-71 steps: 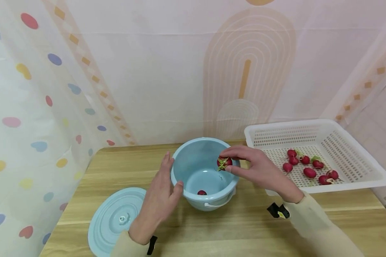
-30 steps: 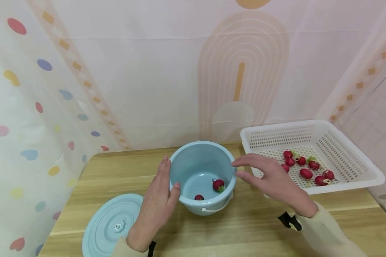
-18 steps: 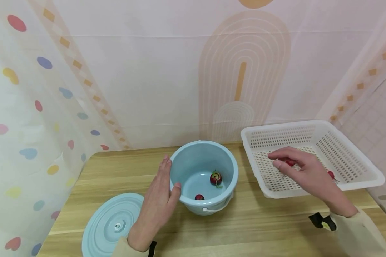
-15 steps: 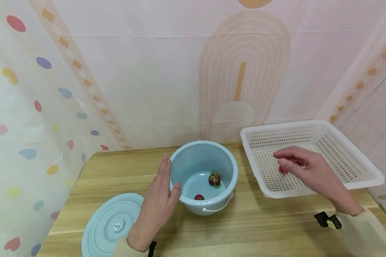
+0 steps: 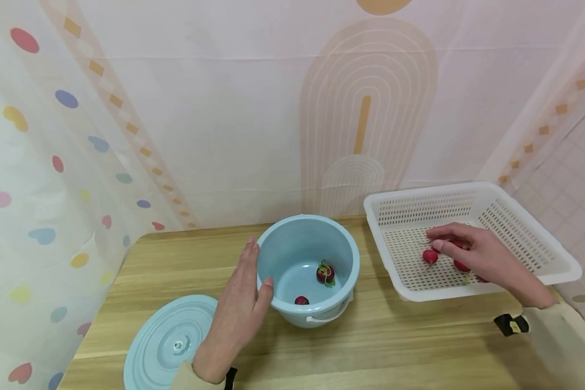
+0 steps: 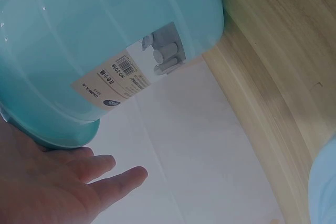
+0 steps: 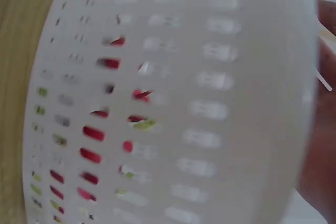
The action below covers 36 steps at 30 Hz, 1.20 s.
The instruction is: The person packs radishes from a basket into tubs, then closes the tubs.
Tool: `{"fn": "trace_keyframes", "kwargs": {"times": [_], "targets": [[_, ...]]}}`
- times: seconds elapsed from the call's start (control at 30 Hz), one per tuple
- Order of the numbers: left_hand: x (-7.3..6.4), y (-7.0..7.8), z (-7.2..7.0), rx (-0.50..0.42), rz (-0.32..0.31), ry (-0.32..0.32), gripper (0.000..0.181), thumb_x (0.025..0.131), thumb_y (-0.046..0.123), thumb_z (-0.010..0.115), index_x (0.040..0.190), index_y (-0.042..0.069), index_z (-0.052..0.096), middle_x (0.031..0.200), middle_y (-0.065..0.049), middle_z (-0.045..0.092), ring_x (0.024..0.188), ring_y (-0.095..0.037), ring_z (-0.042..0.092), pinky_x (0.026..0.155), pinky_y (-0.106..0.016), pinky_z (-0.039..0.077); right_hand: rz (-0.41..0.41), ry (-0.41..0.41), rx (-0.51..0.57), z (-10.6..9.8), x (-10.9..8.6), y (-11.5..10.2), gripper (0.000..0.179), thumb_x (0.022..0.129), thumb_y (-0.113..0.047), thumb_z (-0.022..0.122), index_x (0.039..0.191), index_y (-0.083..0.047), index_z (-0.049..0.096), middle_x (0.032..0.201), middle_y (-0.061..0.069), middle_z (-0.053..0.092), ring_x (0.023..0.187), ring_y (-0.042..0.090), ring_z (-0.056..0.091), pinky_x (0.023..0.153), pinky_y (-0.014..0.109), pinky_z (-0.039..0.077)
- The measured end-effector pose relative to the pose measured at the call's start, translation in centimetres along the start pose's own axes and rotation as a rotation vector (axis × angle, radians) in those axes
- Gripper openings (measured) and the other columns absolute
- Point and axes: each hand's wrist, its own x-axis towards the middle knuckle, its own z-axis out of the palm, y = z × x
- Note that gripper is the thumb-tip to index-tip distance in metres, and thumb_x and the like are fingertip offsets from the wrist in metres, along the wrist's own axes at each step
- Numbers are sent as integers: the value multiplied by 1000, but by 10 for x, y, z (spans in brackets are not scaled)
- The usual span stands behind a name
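Note:
My left hand (image 5: pixel 239 311) lies with straight fingers against the left side of the light-blue bucket (image 5: pixel 278 234), its thumb by the rim. Two radishes, a leafy one (image 5: pixel 325 274) and a smaller-looking one (image 5: pixel 301 300), sit inside the bucket. Over in the white slotted basket (image 5: pixel 387 260), my right hand (image 5: pixel 478 252) reaches down among several radishes, thumb and fingers apart. One radish (image 5: pixel 430 257) lies just below the thumb; others are partly hidden under the hand. The left wrist view shows the bucket's labelled wall (image 6: pixel 121 19) beside the fingers.
A round blue lid (image 5: pixel 170 336) lies on the wooden table (image 5: pixel 351 352), left of the bucket and partly behind the left forearm. The bucket's white handle (image 5: pixel 329 317) hangs at its front. A patterned curtain (image 5: pixel 253 108) stands behind the table.
My right hand let go of the leafy radish inside the bucket, moved right to the basket and lowered toward the radishes there. The left hand stayed at the bucket.

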Motion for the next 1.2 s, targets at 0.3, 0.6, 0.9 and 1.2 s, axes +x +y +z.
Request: {"fn": "trace_keyframes", "kwargs": {"times": [0.3,0.6,0.9,1.2], "targets": [[1,-2,0,2,-8,1,68,104,23,52,159,-7,28,168,-19,26,153,-35,30,116,-57,36,10,-164,21,1,17,32,30,100,-8,67,129,2,69,122,17,72,106,-1,65,86,11,50],[-2,-1,-1,3,-21,-6,68,103,22,53,160,-5,27,169,-16,24,152,-34,32,115,-56,38,102,-352,13,6,22,44,40,100,-15,67,135,4,63,130,21,67,109,17,65,84,23,53],[-1,2,0,-9,-7,3,68,103,22,52,160,-5,27,170,-14,24,153,-32,30,116,-55,37,77,-391,-84,8,20,50,45,98,-20,71,136,3,64,129,24,66,110,26,63,87,34,53],[-3,3,1,1,-6,17,67,103,21,54,160,-4,29,170,-13,25,151,-34,34,114,-55,40,69,-464,-66,9,16,59,47,96,-17,72,137,4,62,132,30,61,113,35,64,81,29,53]]}}
